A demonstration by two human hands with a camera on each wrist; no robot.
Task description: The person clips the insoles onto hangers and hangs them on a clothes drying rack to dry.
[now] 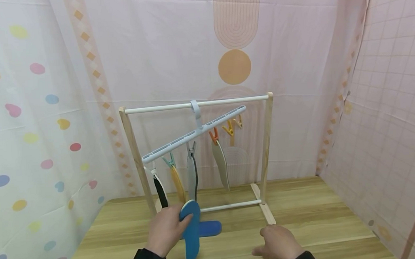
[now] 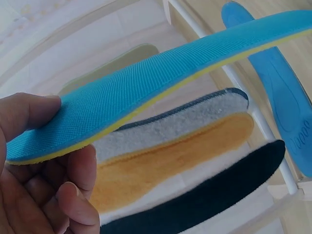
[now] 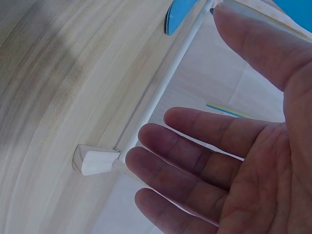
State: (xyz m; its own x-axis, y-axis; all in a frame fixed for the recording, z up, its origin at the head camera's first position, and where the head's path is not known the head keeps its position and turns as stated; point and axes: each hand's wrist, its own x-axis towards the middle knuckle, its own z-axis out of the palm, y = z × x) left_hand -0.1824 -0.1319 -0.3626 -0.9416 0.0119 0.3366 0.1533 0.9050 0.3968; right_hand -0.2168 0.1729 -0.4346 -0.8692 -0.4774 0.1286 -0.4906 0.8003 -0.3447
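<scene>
Between thumb and fingers, my left hand (image 1: 166, 228) pinches a blue insole (image 1: 191, 237) near its upper end. The left wrist view shows its ribbed blue face and yellow underside. Behind it, clipped insoles hang from a tilted light-blue hanger (image 1: 184, 139): a black one with white edging (image 1: 160, 192), a tan one (image 1: 178, 184), a grey fuzzy one (image 1: 192, 178) and a pale beige one (image 1: 220, 164). Another blue insole (image 1: 210, 228) lies on the table, partly covered by the held one. My right hand (image 1: 278, 244) holds nothing, its fingers loosely extended near the rack's right foot.
The hanger hooks over the top rail (image 1: 234, 101) of a wooden rack (image 1: 267, 149). Two clothespins, one yellow (image 1: 229, 128) and one pale (image 1: 239, 122), hang at the hanger's raised right end with nothing clipped. Patterned curtains (image 1: 152, 41) surround the wooden table (image 1: 316, 218).
</scene>
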